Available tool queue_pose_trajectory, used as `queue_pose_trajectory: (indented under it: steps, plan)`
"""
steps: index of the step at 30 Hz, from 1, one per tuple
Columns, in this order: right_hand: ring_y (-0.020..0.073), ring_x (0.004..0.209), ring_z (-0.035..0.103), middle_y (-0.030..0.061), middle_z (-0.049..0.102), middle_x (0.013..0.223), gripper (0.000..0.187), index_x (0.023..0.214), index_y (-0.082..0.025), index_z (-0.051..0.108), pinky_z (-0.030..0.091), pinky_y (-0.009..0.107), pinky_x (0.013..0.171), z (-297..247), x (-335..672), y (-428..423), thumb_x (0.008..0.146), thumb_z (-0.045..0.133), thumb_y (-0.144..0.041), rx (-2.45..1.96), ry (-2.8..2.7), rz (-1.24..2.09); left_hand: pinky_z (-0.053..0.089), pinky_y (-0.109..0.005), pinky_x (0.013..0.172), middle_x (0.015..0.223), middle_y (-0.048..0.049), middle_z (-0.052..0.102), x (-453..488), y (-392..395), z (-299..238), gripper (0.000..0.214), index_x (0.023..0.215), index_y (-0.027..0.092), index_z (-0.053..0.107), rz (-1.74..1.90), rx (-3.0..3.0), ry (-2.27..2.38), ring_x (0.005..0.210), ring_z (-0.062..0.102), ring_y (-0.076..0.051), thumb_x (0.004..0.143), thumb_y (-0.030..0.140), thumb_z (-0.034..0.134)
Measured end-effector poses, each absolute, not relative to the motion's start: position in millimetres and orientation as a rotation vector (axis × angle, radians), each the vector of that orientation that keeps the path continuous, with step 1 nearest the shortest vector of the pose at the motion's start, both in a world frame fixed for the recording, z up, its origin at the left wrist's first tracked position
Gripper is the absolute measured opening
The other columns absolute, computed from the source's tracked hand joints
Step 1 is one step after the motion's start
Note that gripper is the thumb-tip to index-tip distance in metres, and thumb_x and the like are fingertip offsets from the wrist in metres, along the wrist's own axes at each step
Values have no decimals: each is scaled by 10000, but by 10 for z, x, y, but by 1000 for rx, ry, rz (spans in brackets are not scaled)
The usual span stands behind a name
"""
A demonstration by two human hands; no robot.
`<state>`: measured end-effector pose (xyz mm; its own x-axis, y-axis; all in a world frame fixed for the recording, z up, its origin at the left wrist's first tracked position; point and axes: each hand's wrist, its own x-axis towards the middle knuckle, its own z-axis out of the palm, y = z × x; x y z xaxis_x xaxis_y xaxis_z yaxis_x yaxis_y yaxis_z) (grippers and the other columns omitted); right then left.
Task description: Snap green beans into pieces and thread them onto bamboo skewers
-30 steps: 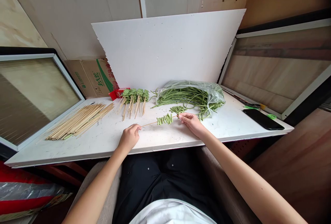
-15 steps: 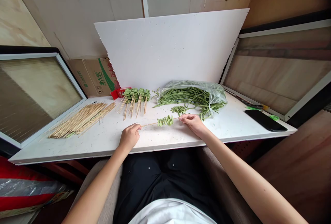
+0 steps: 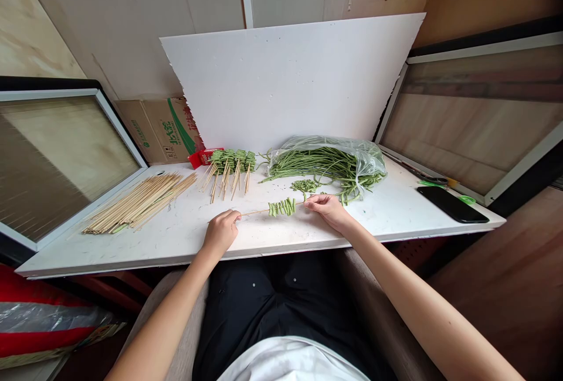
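Note:
My left hand (image 3: 222, 231) pinches the blunt end of a bamboo skewer (image 3: 254, 212), which lies level just above the table. Several short pieces of long green bean (image 3: 282, 207) are threaded crosswise on its middle. At the skewer's other end, my right hand (image 3: 329, 210) is closed, thumb against fingers, on a small green bean piece (image 3: 305, 197) at the tip. Its fingers hide most of that piece. Behind the right hand lie a small heap of bean ends (image 3: 304, 185) and a clear plastic bag (image 3: 369, 158) of whole long beans (image 3: 314, 164).
Loose bamboo skewers (image 3: 141, 202) lie on the white table (image 3: 176, 246) at left. Filled bean skewers (image 3: 233, 161) are stacked by a red packet (image 3: 200, 158). A black phone (image 3: 452, 204) rests at right. A white board (image 3: 290, 85) and a carton (image 3: 153, 129) stand behind.
Both hands stay almost in place, still at the two ends of the skewer. A bit of green now shows above my right fingertips at the skewer's tip.

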<state>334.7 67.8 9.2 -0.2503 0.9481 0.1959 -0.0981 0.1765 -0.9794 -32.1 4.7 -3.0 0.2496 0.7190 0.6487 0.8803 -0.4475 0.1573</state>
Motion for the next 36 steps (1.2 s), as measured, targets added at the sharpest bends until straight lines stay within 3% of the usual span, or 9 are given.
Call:
queue_pose_trajectory:
  steps: [18, 27, 36]
  plan:
    - [193, 847, 628, 42, 731, 908, 303, 770, -208, 783, 483, 324, 826, 156, 3318, 589, 683, 881, -481, -916, -1530, 1177, 513, -265, 725, 825, -22, 716, -345, 92, -34, 372, 851, 212, 636, -904, -2454, -1588, 775, 690, -191, 725, -64, 420]
    - [196, 829, 662, 42, 746, 878, 301, 765, -203, 775, 492, 329, 840, 182, 3312, 578, 697, 877, -478, -943, -1517, 1246, 528, -272, 720, 853, -43, 743, -335, 87, -43, 359, 919, 199, 697, -1132, -2411, -1396, 788, 703, -191, 807, -49, 462]
    - [205, 830, 666, 45, 745, 854, 328, 749, -201, 756, 493, 321, 819, 192, 3292, 567, 684, 876, -499, -974, -1520, 1222, 521, -263, 710, 844, -35, 733, -321, 87, -36, 365, 904, 196, 687, -1128, -2421, -1372, 781, 696, -183, 793, -65, 458]
